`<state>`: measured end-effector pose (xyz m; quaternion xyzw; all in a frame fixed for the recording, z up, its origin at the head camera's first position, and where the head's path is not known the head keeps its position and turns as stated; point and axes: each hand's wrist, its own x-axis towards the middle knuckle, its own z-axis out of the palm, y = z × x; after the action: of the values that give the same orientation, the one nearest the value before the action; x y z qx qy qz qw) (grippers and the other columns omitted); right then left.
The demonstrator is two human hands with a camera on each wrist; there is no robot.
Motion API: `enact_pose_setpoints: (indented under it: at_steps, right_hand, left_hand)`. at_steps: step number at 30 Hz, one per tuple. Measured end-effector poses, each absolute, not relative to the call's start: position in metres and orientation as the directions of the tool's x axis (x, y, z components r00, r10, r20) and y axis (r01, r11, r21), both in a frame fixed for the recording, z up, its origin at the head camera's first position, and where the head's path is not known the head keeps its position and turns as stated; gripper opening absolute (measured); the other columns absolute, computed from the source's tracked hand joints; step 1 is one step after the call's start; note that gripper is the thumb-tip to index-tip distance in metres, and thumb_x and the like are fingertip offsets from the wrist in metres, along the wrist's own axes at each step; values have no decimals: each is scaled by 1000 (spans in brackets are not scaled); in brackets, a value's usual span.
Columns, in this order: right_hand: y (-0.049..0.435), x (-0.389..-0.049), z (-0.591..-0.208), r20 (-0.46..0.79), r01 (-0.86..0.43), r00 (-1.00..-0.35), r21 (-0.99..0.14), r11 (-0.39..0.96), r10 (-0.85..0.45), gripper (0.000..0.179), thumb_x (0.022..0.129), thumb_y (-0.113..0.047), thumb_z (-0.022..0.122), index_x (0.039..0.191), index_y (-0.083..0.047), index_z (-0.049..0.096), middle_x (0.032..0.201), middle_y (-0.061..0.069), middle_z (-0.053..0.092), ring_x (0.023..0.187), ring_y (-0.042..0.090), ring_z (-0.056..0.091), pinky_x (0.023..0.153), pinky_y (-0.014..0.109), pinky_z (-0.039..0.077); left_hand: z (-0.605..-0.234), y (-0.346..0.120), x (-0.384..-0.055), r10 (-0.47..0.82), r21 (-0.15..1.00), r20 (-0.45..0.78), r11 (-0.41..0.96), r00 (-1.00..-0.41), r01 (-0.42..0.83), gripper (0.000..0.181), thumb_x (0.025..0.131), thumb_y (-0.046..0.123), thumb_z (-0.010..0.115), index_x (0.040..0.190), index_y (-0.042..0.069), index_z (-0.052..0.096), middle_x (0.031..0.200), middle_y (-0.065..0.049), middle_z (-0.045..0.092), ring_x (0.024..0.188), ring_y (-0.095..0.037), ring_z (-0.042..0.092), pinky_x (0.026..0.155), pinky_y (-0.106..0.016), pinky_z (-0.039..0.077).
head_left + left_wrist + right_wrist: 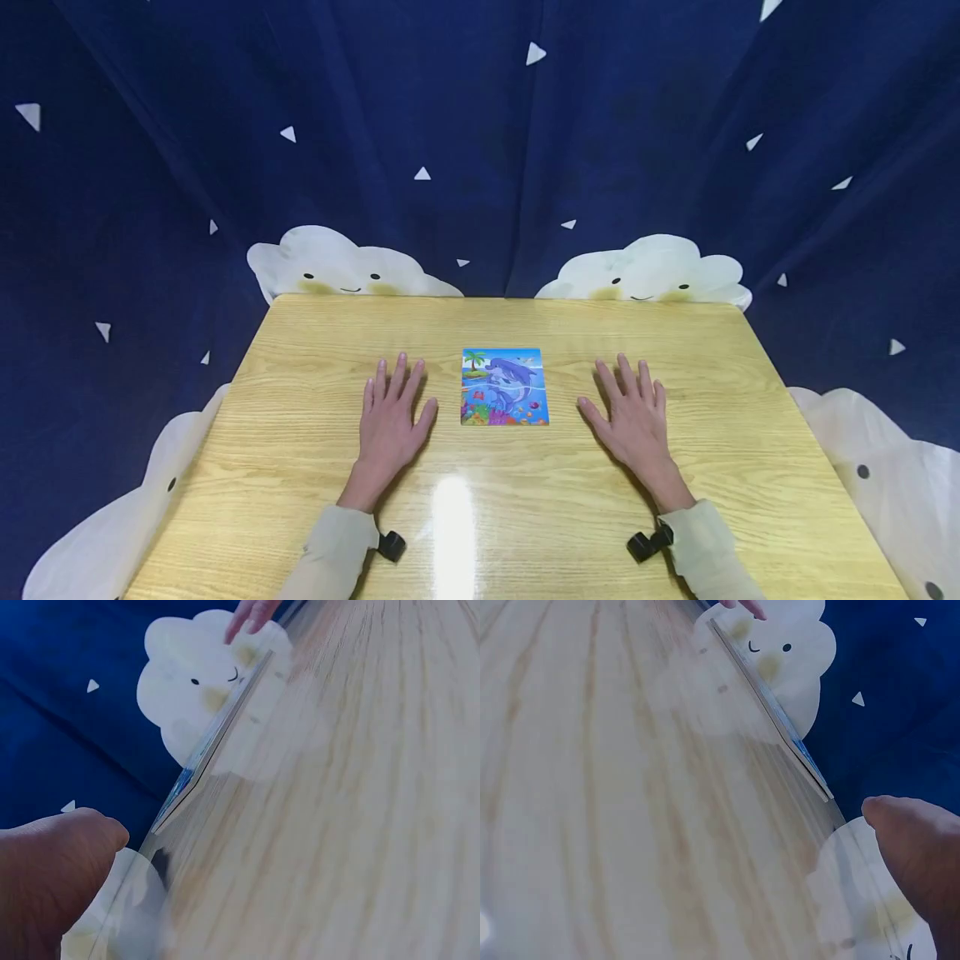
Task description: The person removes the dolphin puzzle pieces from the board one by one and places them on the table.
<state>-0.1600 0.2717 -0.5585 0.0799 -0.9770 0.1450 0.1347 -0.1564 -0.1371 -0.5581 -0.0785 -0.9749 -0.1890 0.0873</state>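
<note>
A thin square picture board [505,387] lies flat on the table, printed with dolphins, a palm islet and coral. Both wrist views catch it nearly edge-on, with a pale layered edge [214,746] under the blue print. To its left, my left hand [392,421] rests palm down with fingers spread and thumb toward the board. My right hand [633,417] mirrors it on the other side, also palm down and spread. A gap of bare wood separates each thumb from the board. Neither hand holds anything. In the right wrist view only the thumb [915,840] shows close up.
The light wooden table [570,517] has a bright glare streak near its front. Behind and beside it hangs a dark blue curtain [480,125] with white triangles and smiling clouds. Small black cameras [392,546] sit at both wrists, by beige sleeves [333,550].
</note>
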Motion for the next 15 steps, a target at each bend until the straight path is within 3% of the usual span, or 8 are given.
enact_pose_setpoints:
  at_steps: [15]
  right_hand:
    - [267, -162, -560, 277, -203, -952, -269, 941, -126, 79, 100, -62, 56, 163, -19, 36, 170, 20, 24, 155, 53, 14, 117, 74, 12]
  left_hand:
    - [-560, -126, -153, 148, 384, 224, 895, -963, 227, 64, 108, 44, 48, 165, 20, 33, 173, -10, 21, 161, -39, 5, 126, -61, 7]
